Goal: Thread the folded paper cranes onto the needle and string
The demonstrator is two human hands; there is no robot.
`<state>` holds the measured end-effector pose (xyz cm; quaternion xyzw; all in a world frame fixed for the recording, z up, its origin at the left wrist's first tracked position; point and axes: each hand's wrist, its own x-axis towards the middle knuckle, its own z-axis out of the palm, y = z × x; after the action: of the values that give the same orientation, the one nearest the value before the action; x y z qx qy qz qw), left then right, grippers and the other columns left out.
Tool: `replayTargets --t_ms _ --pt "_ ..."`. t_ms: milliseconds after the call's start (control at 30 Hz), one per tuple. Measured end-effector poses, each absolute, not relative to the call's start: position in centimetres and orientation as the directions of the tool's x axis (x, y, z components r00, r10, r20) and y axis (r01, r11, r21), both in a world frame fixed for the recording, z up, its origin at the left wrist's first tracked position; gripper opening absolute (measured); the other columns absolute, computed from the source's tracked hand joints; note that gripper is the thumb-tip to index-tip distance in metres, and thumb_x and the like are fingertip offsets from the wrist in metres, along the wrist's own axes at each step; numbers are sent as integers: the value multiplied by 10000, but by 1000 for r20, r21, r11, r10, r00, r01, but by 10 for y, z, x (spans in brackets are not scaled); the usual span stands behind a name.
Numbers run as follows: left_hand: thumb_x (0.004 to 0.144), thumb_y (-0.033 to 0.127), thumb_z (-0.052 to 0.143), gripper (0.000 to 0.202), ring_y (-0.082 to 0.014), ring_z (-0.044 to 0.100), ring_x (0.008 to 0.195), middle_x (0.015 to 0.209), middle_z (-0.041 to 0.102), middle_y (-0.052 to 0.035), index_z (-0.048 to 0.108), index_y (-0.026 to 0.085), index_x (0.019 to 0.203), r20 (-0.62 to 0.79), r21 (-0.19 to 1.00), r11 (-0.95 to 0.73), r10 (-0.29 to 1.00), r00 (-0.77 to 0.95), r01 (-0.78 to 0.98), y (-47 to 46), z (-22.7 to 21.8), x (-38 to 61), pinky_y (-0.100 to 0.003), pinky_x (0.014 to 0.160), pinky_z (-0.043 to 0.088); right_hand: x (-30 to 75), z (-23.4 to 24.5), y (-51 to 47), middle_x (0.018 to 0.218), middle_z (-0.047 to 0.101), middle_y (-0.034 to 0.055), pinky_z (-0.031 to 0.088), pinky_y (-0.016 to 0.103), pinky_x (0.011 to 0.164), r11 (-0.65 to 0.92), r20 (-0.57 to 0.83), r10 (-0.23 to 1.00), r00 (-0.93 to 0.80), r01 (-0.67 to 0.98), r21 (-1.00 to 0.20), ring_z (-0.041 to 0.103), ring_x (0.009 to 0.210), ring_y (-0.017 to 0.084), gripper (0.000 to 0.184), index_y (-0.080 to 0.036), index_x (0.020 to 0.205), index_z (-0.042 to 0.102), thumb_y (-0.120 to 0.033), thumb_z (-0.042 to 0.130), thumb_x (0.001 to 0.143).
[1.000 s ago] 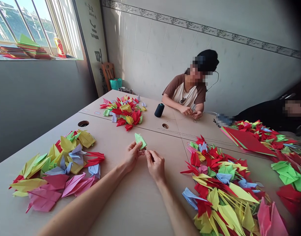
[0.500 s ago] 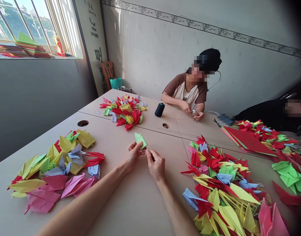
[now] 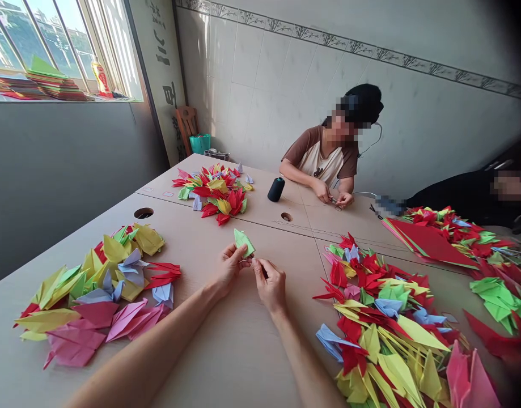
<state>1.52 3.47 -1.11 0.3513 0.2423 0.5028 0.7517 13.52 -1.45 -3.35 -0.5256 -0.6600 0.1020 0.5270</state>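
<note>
Left hand point(image 3: 229, 270): thumb and fingers closed on a green paper crane point(image 3: 244, 243), which is held upright just above the tabletop, pointed end up and tilted toward the far side. Right hand point(image 3: 269, 287): thumb and forefinger pinched together at the crane's lower edge, just beside the left fingers; whatever lies in the pinch is too small to tell. The hands almost touch, with little room between them. Both forearms come in from the near edge of the view over a bare stretch of the pale laminate table point(image 3: 226, 345). A table seam point(image 3: 260, 228) runs just beyond the crane, with open table past it. To the left, a heap of folded paper cranes point(image 3: 101, 297) lies well clear of the left hand, with bare table between. To the right, a larger heap point(image 3: 383, 326) starts near the right hand, its red points closest. A third heap point(image 3: 213, 192) lies farther off, beyond a round cable hole point(image 3: 143, 213) and near a black thread spool point(image 3: 276, 189). Across the table, a seated person's hands point(image 3: 334, 198) work on something small. At the right edge, a dark-sleeved person sits behind red paper sheets point(image 3: 428, 245).
</note>
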Motion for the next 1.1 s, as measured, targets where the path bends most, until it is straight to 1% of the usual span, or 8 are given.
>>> replayTargets --t_ms 300,533,600,667,800,867,967,1100 --pt "748 315 677 217 -81 563 629 718 597 -9 580 126 793 -10 766 251 925 379 -592 35 -12 15 -187 576 457 137 -35 -15 813 700 58 481 261 565 435 608 788 97 611 -661 656 692 141 171 -307 938 643 -251 487 894" --pt "753 320 669 224 -86 571 631 697 598 -18 571 123 800 -29 758 264 927 373 -596 36 -12 14 -185 577 458 134 -31 -16 756 692 54 469 248 561 423 588 796 143 562 -710 631 629 129 158 -282 901 656 -293 501 874" --pt "736 334 680 243 -84 568 623 709 597 -16 572 125 799 -23 767 248 932 361 -592 35 -12 14 -188 570 454 132 -28 -18 762 689 62 472 249 577 399 567 801 192 534 -745 625 634 136 165 -246 892 656 -318 510 865" --pt "718 356 690 264 -81 562 599 709 592 -9 572 131 788 -12 793 218 939 344 -569 34 -11 15 -186 543 437 130 -25 -20 745 676 63 473 251 577 351 529 793 303 483 -802 609 623 142 208 -187 883 643 -346 509 863" --pt "725 394 671 274 -76 529 533 620 575 7 584 135 744 36 880 135 937 348 -455 30 -11 16 -182 500 391 128 -22 -20 760 657 55 484 237 567 294 407 786 466 297 -908 601 623 143 318 -125 933 610 -417 569 814" --pt "736 406 655 280 -75 511 513 586 577 5 603 132 735 56 912 104 927 372 -397 28 -10 16 -185 505 386 128 -23 -18 813 661 64 497 236 583 288 361 817 450 223 -931 614 650 146 349 -125 976 605 -421 595 792" --pt "737 441 641 316 -86 512 515 584 585 -6 625 126 732 59 934 88 918 391 -347 26 -8 15 -193 513 386 128 -27 -16 767 655 51 491 225 562 281 339 856 391 200 -939 603 613 134 295 -133 926 619 -402 574 812" --pt "808 537 494 450 -120 547 546 628 606 -47 626 111 740 32 902 147 915 403 -405 25 -5 15 -219 518 407 127 -29 -16 730 656 43 475 212 534 285 347 860 375 211 -935 589 577 123 255 -139 888 613 -380 562 825"
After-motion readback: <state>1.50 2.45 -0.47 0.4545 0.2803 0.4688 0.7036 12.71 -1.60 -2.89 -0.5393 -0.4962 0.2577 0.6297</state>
